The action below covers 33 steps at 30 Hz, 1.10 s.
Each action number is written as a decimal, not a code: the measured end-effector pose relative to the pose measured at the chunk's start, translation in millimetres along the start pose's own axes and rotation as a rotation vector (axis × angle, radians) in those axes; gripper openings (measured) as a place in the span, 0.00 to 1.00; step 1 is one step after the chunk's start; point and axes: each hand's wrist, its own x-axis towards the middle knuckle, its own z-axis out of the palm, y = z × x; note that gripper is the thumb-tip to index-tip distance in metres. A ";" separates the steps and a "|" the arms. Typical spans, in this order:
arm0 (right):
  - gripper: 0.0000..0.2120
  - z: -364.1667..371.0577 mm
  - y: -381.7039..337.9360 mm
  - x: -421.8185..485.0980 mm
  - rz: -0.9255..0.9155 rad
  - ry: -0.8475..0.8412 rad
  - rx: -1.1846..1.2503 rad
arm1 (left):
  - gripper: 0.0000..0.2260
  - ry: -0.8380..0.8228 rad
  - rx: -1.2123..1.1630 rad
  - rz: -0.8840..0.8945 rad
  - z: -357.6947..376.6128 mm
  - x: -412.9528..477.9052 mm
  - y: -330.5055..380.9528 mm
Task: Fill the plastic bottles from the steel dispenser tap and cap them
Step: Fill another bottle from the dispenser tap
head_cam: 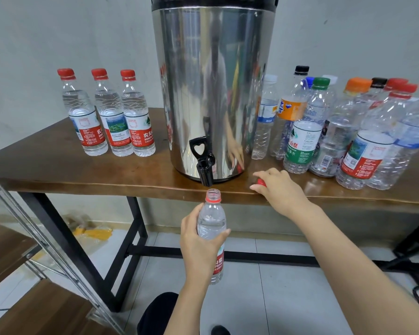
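A tall steel dispenser (213,88) stands on the wooden table (82,172), its black tap (203,163) hanging over the front edge. My left hand (198,247) grips an uncapped plastic bottle (212,221) with a red label, held upright just below the tap; it looks filled with water. My right hand (278,189) rests on the table edge to the right of the tap, its fingers curled over a red cap (261,182).
Three capped, filled bottles (107,117) with red caps stand left of the dispenser. Several empty capped bottles (348,131) crowd the table's right side. Black table legs and a crossbar (228,255) run below. A metal rail and wooden shelf (34,238) are at the left.
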 end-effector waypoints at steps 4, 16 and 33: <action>0.16 6.3 7.6 0.4 -0.032 0.054 0.062 | 0.33 -0.032 0.028 0.013 4.4 -7.3 2.0; 0.15 -83.1 -11.1 -49.8 -0.408 0.094 0.657 | 0.33 -0.144 -0.064 0.091 14.7 -18.8 37.6; 0.13 -84.1 -25.8 -58.5 -0.476 -0.042 0.332 | 0.35 -0.183 -0.085 0.184 14.8 -24.7 60.3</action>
